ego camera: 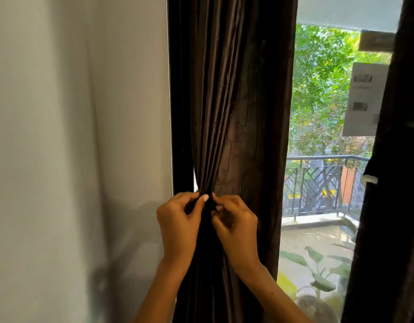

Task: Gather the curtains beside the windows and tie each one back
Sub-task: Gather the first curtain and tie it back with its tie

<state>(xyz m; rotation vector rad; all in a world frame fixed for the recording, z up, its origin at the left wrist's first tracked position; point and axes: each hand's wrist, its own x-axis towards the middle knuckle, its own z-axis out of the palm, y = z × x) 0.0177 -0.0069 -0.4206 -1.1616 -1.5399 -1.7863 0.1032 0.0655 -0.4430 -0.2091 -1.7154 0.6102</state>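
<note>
A dark brown curtain (234, 94) hangs at the left side of the window, its folds drawn together into a narrow waist at hand height. My left hand (178, 220) and my right hand (236, 227) meet at that waist, each pinching a dark strip of tie or fabric (209, 203) between thumb and fingers. The knot itself is hidden behind my fingers. A second dark curtain (394, 183) hangs at the right edge of the view, with pale ties showing on it.
A plain grey wall (80, 136) fills the left half. Through the window glass (322, 113) I see a balcony railing, trees and potted leaves. A dark frame runs beside the curtain's left edge.
</note>
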